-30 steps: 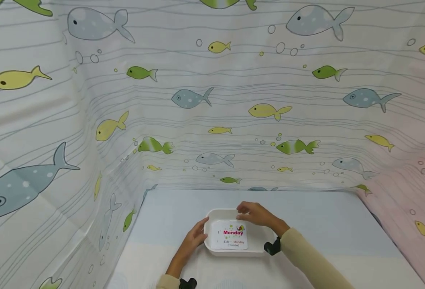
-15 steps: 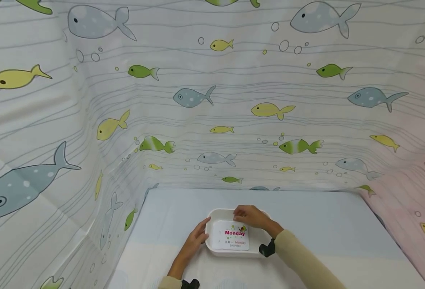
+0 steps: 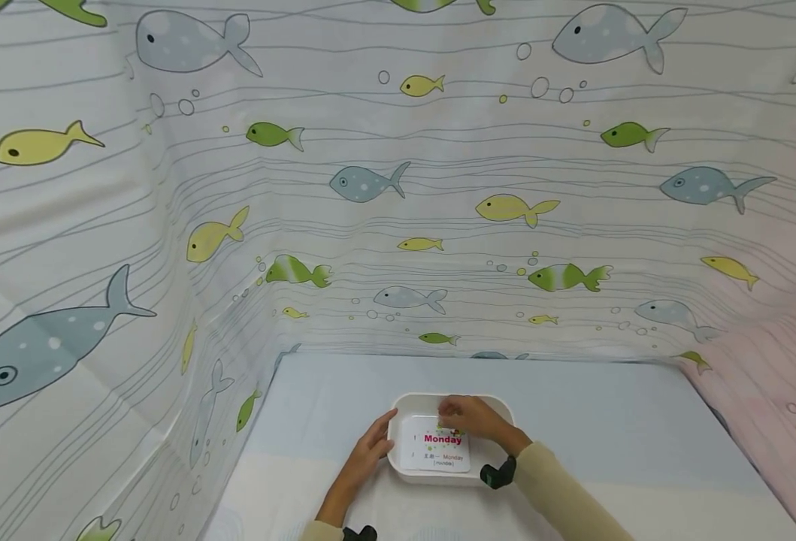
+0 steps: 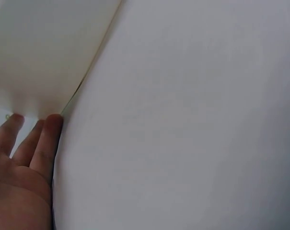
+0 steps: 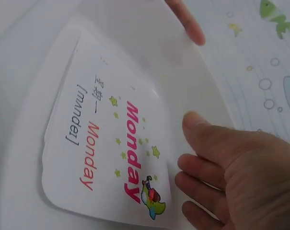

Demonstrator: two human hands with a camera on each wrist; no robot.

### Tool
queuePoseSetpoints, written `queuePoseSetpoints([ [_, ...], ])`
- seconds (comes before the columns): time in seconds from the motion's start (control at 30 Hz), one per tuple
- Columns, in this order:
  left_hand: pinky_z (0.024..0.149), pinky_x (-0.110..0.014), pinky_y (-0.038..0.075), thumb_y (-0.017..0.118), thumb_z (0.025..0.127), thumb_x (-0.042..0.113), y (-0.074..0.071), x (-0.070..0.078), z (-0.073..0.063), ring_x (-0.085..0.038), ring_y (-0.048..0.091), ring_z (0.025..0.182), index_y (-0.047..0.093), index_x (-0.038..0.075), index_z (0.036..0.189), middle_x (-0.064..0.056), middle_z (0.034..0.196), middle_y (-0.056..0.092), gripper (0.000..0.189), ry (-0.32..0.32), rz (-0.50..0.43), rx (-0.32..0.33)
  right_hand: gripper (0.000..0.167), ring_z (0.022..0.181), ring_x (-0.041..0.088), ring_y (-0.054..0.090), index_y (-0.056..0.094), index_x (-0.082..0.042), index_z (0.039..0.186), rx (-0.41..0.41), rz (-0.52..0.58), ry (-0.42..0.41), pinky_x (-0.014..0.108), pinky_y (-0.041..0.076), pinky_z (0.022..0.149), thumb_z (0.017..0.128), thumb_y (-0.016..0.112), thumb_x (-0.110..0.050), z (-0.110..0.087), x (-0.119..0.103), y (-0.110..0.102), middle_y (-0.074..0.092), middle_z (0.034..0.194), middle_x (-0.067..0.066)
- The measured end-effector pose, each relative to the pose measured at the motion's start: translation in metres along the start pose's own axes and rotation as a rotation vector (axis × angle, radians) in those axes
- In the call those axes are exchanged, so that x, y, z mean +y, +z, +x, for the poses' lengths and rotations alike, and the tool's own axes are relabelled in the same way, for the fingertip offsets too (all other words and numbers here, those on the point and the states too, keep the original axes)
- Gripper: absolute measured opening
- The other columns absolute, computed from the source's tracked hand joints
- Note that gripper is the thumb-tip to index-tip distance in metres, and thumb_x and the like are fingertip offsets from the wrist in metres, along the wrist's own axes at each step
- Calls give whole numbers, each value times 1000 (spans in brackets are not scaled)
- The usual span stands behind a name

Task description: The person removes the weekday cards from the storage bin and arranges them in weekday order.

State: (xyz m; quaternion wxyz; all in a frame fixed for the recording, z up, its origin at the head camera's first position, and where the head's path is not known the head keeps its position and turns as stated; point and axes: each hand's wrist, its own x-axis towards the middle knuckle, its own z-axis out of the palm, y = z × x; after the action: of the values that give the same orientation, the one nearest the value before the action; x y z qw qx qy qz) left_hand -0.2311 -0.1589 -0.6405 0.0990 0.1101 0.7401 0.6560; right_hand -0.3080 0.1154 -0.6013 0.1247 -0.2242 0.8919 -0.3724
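Note:
A white tray (image 3: 421, 406) with rounded corners sits on the table; a white card (image 3: 434, 452) printed "Monday" lies in its left part. Whether other cards lie beneath is unclear. My left hand (image 3: 364, 454) rests with extended fingers against the tray's left side. In the left wrist view, the left hand's fingers (image 4: 44, 143) touch the tray wall (image 4: 44, 52). My right hand (image 3: 475, 417) hovers over the far side of the tray, by the card's upper edge. The right wrist view shows the right hand (image 5: 250, 177) with loosely bent fingers beside the card (image 5: 106, 134), holding nothing.
A pale blue and white cloth covers the table (image 3: 594, 421). Behind and at the sides hangs a fish-patterned curtain (image 3: 343, 225), pinkish at the right. Black wrist cameras (image 3: 499, 473) are strapped to both wrists.
Over the last second my right hand has shifted slightly left and toward the near side, closer to the card's upper edge. My left hand stays at the tray's left side.

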Motion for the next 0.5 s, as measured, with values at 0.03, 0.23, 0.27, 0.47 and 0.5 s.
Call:
queuePoseSetpoints([
  [0.03, 113, -52, 41, 48, 103, 14, 0, 0, 0, -38, 33, 148, 34, 25, 156, -13, 165, 26, 56, 0, 3, 1, 31, 107, 21, 68, 69, -14, 117, 7, -2, 1, 44, 57, 94, 91, 73, -31, 0, 2, 3, 72, 112, 1],
  [0.23, 114, -53, 39, 48, 102, 13, 1, -1, 1, -40, 32, 147, 35, 22, 156, -14, 165, 25, 57, 2, 8, 13, 36, 109, 21, 68, 69, -15, 114, 45, -4, -43, 42, 56, 96, 85, 79, -32, 2, 11, 15, 72, 113, -1],
  [0.27, 114, -54, 38, 49, 101, 12, 1, -1, 1, -39, 32, 148, 35, 21, 156, -14, 165, 25, 57, 3, 6, 13, 36, 109, 21, 68, 69, -15, 115, 50, 0, -38, 42, 56, 96, 85, 80, -33, 2, 12, 16, 72, 113, -1],
  [0.47, 116, -53, 35, 48, 101, 8, 1, 0, 2, -37, 29, 149, 35, 20, 156, -11, 166, 23, 58, 6, -13, 4, 38, 110, 21, 67, 68, -15, 116, 50, 9, -22, 44, 56, 96, 84, 81, -31, 3, 14, 17, 72, 115, 0],
  [0.5, 116, -53, 35, 48, 101, 8, 1, 0, 2, -37, 29, 149, 35, 20, 156, -12, 166, 23, 58, 5, -14, 6, 39, 108, 20, 67, 68, -15, 117, 44, -2, -30, 43, 56, 96, 83, 81, -31, 4, 14, 18, 72, 115, 0],
])
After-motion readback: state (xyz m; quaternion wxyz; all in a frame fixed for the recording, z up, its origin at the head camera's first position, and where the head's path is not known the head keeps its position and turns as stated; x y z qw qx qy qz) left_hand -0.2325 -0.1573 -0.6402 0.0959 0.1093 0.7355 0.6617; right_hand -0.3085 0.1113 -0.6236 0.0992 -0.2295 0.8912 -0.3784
